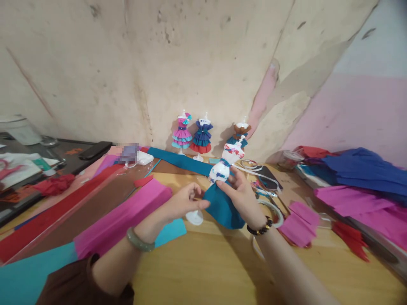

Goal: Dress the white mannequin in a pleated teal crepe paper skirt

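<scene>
A small white dress form [219, 170], tilted with its top to the right, has paint-like patches of red and blue and a teal band at the waist. Around its lower part hangs a teal crepe paper skirt [222, 209]. My right hand [243, 197] is closed on the form and the skirt's top, thumb in front. At the skirt's left edge, my left hand [187, 199] pinches the teal paper between thumb and curled fingers, which are partly hidden. A white round base [194, 217] shows below, left of the skirt.
Small dress forms in ruffled paper dresses, one pink [182, 133], one blue and red [202, 137], stand by the wall. A teal strip [178, 160] and pink paper [127, 216] lie left. Tape rolls [276, 214], a phone [269, 178] and blue paper [365, 173] are right.
</scene>
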`<action>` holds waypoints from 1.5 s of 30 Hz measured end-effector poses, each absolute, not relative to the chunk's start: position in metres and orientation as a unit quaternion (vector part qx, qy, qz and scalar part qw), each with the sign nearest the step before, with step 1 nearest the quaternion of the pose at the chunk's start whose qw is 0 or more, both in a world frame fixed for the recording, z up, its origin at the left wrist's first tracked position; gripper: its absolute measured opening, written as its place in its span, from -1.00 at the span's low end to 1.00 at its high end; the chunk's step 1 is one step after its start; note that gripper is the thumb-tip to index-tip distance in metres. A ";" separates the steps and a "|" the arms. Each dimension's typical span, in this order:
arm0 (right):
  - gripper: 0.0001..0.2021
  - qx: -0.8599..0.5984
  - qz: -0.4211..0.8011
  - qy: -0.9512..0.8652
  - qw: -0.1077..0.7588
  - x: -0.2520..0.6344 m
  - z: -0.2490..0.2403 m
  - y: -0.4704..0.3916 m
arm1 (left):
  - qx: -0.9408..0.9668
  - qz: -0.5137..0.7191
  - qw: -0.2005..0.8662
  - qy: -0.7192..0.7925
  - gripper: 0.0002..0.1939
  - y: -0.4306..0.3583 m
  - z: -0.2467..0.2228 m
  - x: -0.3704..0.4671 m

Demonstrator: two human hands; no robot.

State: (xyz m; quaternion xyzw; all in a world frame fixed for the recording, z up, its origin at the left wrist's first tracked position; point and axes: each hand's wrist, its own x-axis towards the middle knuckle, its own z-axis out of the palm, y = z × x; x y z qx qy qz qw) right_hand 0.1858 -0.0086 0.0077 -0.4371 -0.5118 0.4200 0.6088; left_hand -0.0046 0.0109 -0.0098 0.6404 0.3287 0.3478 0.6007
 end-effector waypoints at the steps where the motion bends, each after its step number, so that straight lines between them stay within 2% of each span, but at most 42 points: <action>1: -0.26 -0.439 0.419 -0.515 0.605 0.185 0.008 -0.009 | 0.632 0.371 0.593 0.333 -0.57 0.010 -0.008 -0.004; 6: -0.23 -0.433 0.442 -0.540 0.570 0.176 0.005 -0.014 | 0.612 0.439 0.579 0.312 -0.44 0.003 -0.002 0.004; 14: -0.19 -0.431 0.418 -0.599 0.530 0.173 0.004 -0.019 | 0.610 0.514 0.540 0.267 -0.65 -0.001 -0.010 0.015; 19: -0.31 -0.425 0.398 -0.627 0.518 0.173 0.008 -0.020 | 0.616 0.536 0.510 0.269 -0.72 -0.006 -0.010 0.016; 23: -0.33 -0.412 0.404 -0.632 0.518 0.171 0.010 -0.022 | 0.600 0.550 0.498 0.299 -0.74 -0.010 -0.008 0.018; 32: -0.15 -0.456 0.409 -0.582 0.534 0.168 0.006 -0.022 | 0.569 0.601 0.434 0.355 -0.73 -0.012 -0.015 0.021; 34: -0.24 -0.461 0.408 -0.581 0.532 0.168 0.005 -0.022 | 0.563 0.608 0.421 0.369 -0.75 -0.011 -0.012 0.020; 40: -0.75 -0.491 0.343 -0.623 0.504 0.166 0.009 -0.027 | 0.549 0.613 0.435 0.366 -0.75 -0.009 -0.007 0.018; 45: -0.80 -0.484 0.322 -0.649 0.491 0.165 0.015 -0.032 | 0.555 0.610 0.431 0.366 -0.76 -0.008 -0.010 0.017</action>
